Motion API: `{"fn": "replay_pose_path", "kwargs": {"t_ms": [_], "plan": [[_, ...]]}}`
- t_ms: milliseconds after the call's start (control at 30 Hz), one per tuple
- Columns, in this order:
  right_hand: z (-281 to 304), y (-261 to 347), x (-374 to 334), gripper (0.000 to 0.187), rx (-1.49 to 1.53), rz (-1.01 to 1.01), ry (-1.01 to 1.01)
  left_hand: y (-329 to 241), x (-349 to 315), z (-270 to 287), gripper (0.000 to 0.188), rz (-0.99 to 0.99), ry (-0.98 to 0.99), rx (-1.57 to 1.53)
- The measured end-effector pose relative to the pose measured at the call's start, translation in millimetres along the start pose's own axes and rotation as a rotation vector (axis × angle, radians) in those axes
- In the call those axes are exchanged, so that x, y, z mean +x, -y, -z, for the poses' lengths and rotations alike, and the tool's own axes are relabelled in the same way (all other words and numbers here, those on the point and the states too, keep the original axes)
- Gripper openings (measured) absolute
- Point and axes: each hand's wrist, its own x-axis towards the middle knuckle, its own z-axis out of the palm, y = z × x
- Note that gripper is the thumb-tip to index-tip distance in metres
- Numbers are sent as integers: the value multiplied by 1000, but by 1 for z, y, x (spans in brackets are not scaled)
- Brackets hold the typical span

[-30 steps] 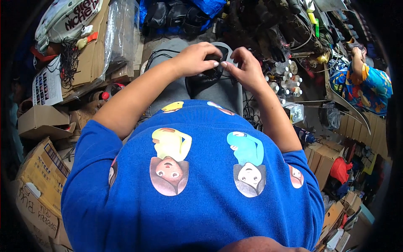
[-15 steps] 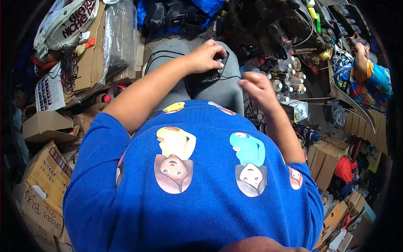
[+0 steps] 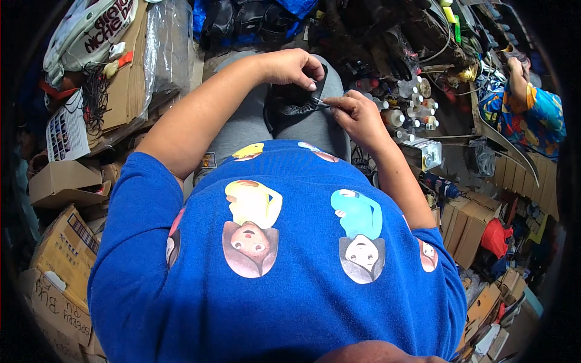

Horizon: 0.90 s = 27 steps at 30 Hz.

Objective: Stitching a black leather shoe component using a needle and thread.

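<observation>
A black piece (image 3: 290,100), shoe-like with a gathered, stitched edge, lies across my grey-clad thighs at the top centre. My left hand (image 3: 295,68) curls over its far right side, thumb and fingers closed on its edge. From the right, my right hand (image 3: 358,118) reaches in, pinching a thin, shiny, needle-like tool (image 3: 321,101) whose tip is at the gathered edge. What exactly the tool is, and how far it goes into the black piece, is too small to make out.
Several capped plastic bottles (image 3: 417,106) stand right of my knees. A curved blade (image 3: 520,160) lies farther right, near another person in bright patterned clothing (image 3: 532,112). Cardboard boxes (image 3: 63,184) pile up on the left. Black bags (image 3: 254,24) lie beyond my knees.
My right hand has moved left and in to the edge of the black piece. The dark thread stretched toward it earlier no longer shows taut. My left hand has shifted slightly away from me.
</observation>
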Motion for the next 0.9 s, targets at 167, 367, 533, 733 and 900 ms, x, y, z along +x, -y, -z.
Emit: {"fn": "replay_pose_path", "kwargs": {"t_ms": [167, 367, 533, 733, 900], "plan": [[5, 6, 3, 23, -88, -45, 30, -4, -5, 3, 35, 31, 87, -17], [4, 9, 4, 23, -44, -56, 23, -2, -6, 3, 37, 70, 115, 14], [3, 7, 6, 22, -22, -74, 38, -2, -4, 4, 38, 71, 136, -8], [-9, -1, 8, 21, 9, -84, 17, -1, -3, 2, 32, 9, 73, 0], [-7, -44, 24, 21, 328, -79, 141, 2, 3, 2, 29, -10, 81, 21]]}}
